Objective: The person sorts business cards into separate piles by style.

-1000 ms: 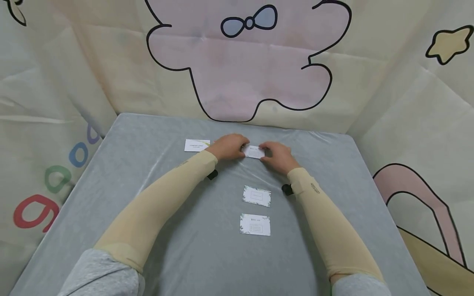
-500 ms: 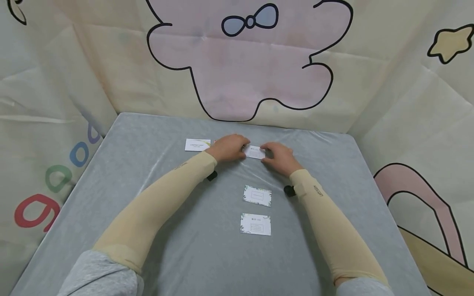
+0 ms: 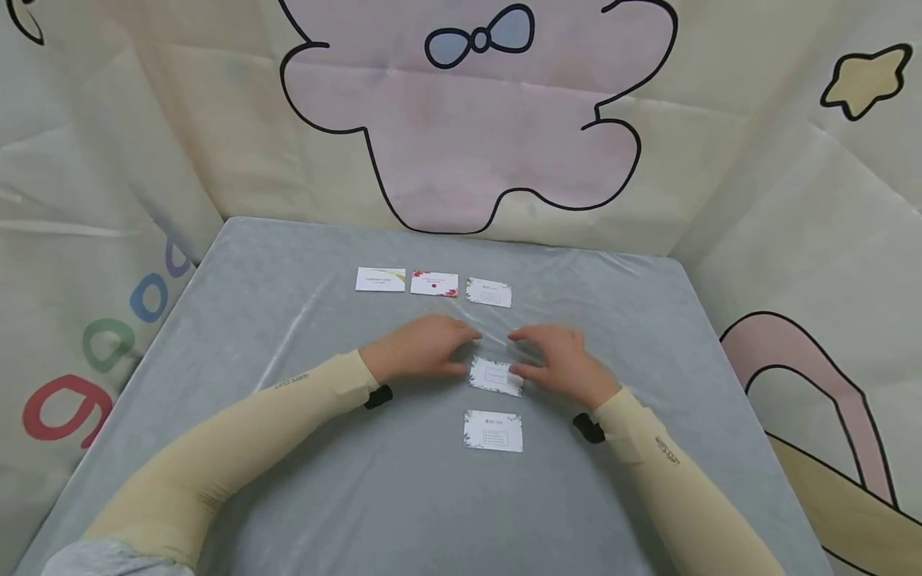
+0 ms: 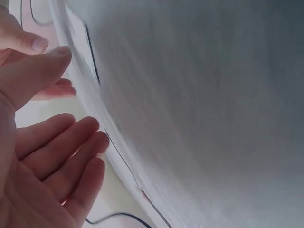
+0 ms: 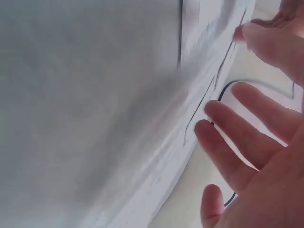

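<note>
Both hands hover over the table with nothing in them, fingers relaxed and apart. My left hand [image 3: 423, 349] is left of a leaf-bordered business card [image 3: 490, 374], its thumb tip near that card's left edge. From the other side, my right hand [image 3: 565, 362] overlaps the card's right edge in the head view. A second leaf-bordered card [image 3: 493, 432] lies nearer the front. Behind the hands, a row holds a card with a yellow-green corner [image 3: 379, 279], a card with red flowers [image 3: 434, 284] and another leaf-bordered card [image 3: 489, 293]. Spread fingers [image 5: 232, 156] show in the right wrist view.
A grey cloth covers the table [image 3: 346, 496], with slight creases. Printed fabric walls [image 3: 461, 160] rise at the back and both sides. A small black wrist camera [image 3: 589, 429] sits under the right wrist, another camera [image 3: 378, 397] under the left.
Both hands have let go of the leaf-bordered card at the right end of the back row and drawn back toward the middle card. The red-flowered card, mostly hidden before, now shows fully.
</note>
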The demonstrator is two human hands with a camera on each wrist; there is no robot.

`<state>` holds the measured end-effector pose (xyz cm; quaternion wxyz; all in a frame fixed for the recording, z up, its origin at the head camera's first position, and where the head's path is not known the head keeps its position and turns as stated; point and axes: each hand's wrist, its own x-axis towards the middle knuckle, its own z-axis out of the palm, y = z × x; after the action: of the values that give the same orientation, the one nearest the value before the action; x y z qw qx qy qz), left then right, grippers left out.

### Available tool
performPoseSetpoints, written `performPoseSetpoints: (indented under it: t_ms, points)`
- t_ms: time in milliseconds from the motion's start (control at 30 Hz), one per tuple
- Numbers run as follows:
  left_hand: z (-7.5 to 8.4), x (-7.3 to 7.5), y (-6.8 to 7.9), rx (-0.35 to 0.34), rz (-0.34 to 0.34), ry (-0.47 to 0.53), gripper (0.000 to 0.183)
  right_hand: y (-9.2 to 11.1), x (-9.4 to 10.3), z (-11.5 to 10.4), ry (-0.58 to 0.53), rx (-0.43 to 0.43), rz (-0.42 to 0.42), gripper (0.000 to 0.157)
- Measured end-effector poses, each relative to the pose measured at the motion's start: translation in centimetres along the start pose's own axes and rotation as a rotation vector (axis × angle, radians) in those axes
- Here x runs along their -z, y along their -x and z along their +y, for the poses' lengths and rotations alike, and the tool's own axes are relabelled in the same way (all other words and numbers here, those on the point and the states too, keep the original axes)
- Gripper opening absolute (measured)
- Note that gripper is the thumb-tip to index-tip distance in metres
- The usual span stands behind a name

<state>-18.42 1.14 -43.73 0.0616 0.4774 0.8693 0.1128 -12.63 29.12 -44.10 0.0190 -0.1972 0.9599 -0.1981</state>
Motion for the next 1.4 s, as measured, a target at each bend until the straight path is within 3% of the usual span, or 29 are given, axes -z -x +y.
performPoseSetpoints:
  t_ms: [133,300,933,1133,1400]
  points:
    - [1.4,-0.7,0.3,-0.038,-0.014,-0.014,0.061,2.0,-1.3,-0.8,0.021,0.023,0.001,0.053]
    - [2.1,-1.6,0.1,-0.034,-0.026,-0.049,0.056,2.8,-2.5,-1.3,0.048,0.068,0.025,0.054]
    - [2.2,-1.3,0.2,-0.023,0.013,0.017,0.05,3.4,-2.2,-1.5,0.042,0.06,0.091,0.055]
    - [1.2,-1.1,-0.1,-0.01,0.037,0.045,0.052,2.4,-2.0,-1.2,0.059,0.049,0.125,0.053]
    - [-1.2,-0.2,-2.3,0.059,0.051,-0.003,0.054,-1.7,-1.4,0.6,0.023,-0.004,0.073,0.053]
